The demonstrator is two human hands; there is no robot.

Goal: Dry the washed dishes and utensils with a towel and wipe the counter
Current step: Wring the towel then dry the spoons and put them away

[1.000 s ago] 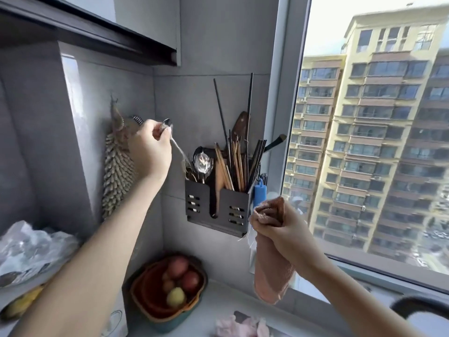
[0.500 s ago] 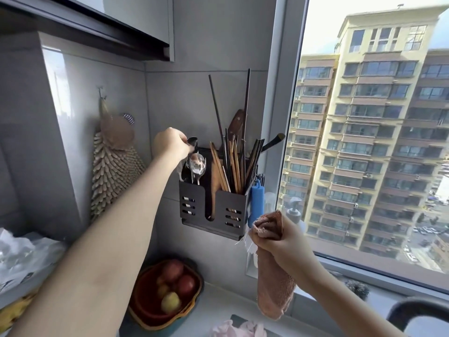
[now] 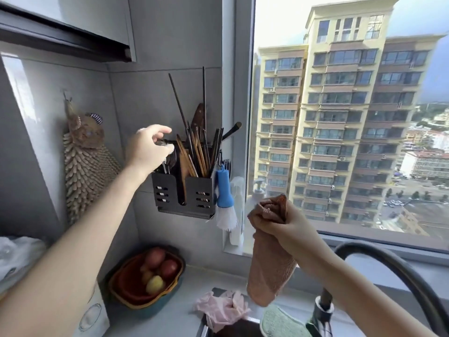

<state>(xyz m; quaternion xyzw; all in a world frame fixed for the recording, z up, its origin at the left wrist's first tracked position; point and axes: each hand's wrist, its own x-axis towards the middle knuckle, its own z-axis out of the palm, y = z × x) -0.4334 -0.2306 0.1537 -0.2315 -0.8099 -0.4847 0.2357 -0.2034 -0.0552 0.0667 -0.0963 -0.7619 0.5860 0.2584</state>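
Left hand (image 3: 150,148): fingers loosely spread, gripping nothing, at the spoon handles (image 3: 170,161) in the left compartment of the black slotted wall-mounted utensil holder (image 3: 167,190); contact unclear. Right hand (image 3: 289,224) grips bunched pinkish-brown terry towel (image 3: 267,271), hanging free above the grey surface (image 3: 194,273). Orange bowl of fruit (image 3: 121,295) in the corner, crumpled pink gloves (image 3: 221,307) at sink edge. Black curved tap (image 3: 359,246) beside right forearm.
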